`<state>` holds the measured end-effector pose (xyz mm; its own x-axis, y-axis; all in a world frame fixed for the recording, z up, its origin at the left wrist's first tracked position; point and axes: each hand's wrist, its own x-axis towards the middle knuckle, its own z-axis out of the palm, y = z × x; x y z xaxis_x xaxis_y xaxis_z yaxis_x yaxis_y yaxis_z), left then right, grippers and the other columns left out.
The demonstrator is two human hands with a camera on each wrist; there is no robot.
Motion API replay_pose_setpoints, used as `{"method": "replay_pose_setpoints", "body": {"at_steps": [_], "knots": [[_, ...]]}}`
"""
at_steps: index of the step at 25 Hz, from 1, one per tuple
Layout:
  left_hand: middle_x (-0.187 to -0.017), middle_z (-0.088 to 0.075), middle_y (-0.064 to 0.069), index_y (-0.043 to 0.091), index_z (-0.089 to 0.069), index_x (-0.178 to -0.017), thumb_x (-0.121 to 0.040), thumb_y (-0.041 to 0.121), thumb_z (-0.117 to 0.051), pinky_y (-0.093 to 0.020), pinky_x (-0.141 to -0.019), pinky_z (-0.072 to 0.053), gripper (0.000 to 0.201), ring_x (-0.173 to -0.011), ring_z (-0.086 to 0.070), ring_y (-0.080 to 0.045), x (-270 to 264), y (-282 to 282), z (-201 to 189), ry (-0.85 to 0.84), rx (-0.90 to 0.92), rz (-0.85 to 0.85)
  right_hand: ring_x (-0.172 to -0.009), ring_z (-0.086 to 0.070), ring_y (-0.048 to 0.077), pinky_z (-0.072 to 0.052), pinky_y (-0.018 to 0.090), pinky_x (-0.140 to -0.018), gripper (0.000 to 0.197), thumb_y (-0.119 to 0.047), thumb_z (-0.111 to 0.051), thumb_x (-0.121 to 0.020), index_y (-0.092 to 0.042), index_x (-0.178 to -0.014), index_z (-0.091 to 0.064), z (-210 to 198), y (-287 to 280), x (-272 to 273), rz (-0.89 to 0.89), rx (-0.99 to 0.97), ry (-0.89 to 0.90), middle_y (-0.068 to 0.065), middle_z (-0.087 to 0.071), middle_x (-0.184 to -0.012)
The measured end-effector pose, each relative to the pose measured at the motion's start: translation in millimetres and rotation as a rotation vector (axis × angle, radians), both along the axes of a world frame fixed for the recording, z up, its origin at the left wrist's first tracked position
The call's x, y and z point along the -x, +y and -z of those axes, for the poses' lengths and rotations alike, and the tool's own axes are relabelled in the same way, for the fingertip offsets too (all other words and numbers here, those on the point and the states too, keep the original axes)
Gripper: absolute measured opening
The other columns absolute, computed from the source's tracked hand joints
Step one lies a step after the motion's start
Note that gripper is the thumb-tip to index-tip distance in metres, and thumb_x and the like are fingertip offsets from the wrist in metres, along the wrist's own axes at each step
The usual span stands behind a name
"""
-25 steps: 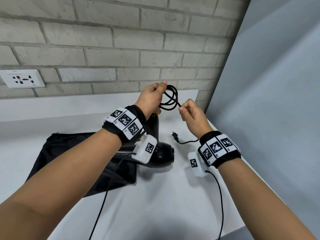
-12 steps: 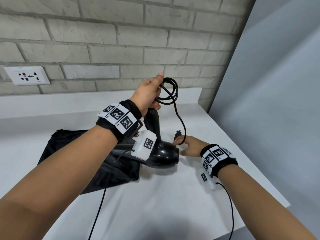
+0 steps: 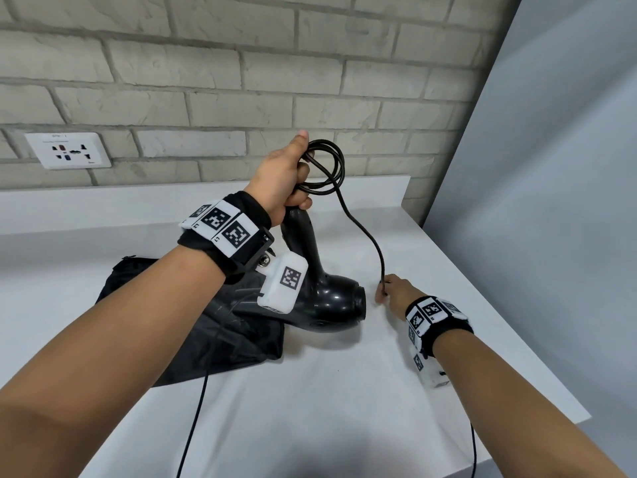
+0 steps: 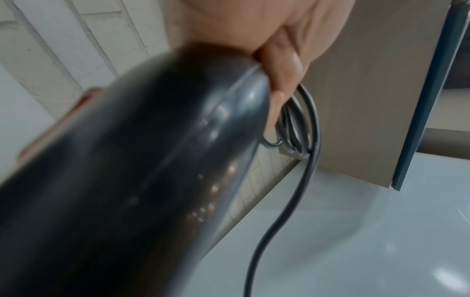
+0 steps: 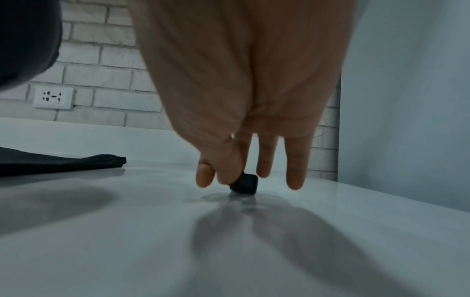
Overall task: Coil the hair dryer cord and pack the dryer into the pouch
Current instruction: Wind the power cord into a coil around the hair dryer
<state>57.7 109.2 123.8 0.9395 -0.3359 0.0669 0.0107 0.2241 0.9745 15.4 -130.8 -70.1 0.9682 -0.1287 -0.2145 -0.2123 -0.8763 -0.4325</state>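
Note:
The black hair dryer [image 3: 331, 298] rests nozzle-down on the white counter [image 3: 310, 391], its handle upright. My left hand [image 3: 286, 174] grips the top of the handle together with several loops of the black cord [image 3: 331, 167]; the loops [image 4: 297, 128] show beside my fingers in the left wrist view. One loose strand [image 3: 368, 236] runs down to my right hand [image 3: 391, 291], which pinches the black plug [image 5: 244, 183] against the counter between thumb and forefinger. The black pouch [image 3: 213, 326] lies flat, left of and partly under the dryer.
A brick wall with a white socket plate [image 3: 69, 155] stands behind the counter. A grey panel [image 3: 551, 167] closes off the right side. The counter's right edge [image 3: 537, 367] runs near my right wrist. Thin sensor cables [image 3: 193, 419] hang from both wrists.
My right hand let go of the cord near the coil, dropped to the counter and took the plug. My left hand rose slightly with the coil and handle.

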Motion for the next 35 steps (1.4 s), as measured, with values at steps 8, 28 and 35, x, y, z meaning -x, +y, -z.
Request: {"method": "replay_pose_setpoints", "body": {"at_steps": [8, 28, 35], "knots": [[-0.036, -0.021, 0.01, 0.021, -0.031, -0.066, -0.097, 0.045, -0.034, -0.014, -0.04, -0.024, 0.039, -0.027, -0.01, -0.008, 0.0, -1.3, -0.2, 0.011, 0.011, -0.008, -0.098, -0.057, 0.034, -0.042, 0.031, -0.08, 0.024, -0.004, -0.051, -0.083, -0.003, -0.106, -0.059, 3.1, -13.1, -5.0, 0.036, 0.191, 0.048, 0.017, -0.054, -0.104], [-0.039, -0.024, 0.008, 0.02, -0.042, -0.07, -0.097, 0.043, -0.034, -0.014, -0.04, -0.022, 0.036, -0.026, -0.014, -0.007, 14.4, -42.3, 11.2, 0.013, -0.039, 0.025, -0.095, -0.052, 0.019, -0.043, 0.032, -0.087, 0.019, -0.01, -0.06, -0.079, 0.0, -0.095, -0.062, -163.5, 83.5, -0.8, -0.011, -0.368, -0.937, -0.007, -0.051, -0.089], [-0.039, -0.025, 0.011, 0.021, -0.041, -0.072, -0.097, 0.043, -0.034, -0.017, -0.04, -0.022, 0.035, -0.028, -0.013, -0.006, 20.7, -42.4, 15.9, -0.003, -0.085, 0.149, -0.063, -0.048, 0.006, -0.041, 0.012, -0.061, 0.042, 0.012, -0.054, -0.074, -0.025, -0.085, -0.038, -157.1, 84.9, -7.7, 0.1, -0.727, -0.95, -0.007, -0.046, -0.075]]}}
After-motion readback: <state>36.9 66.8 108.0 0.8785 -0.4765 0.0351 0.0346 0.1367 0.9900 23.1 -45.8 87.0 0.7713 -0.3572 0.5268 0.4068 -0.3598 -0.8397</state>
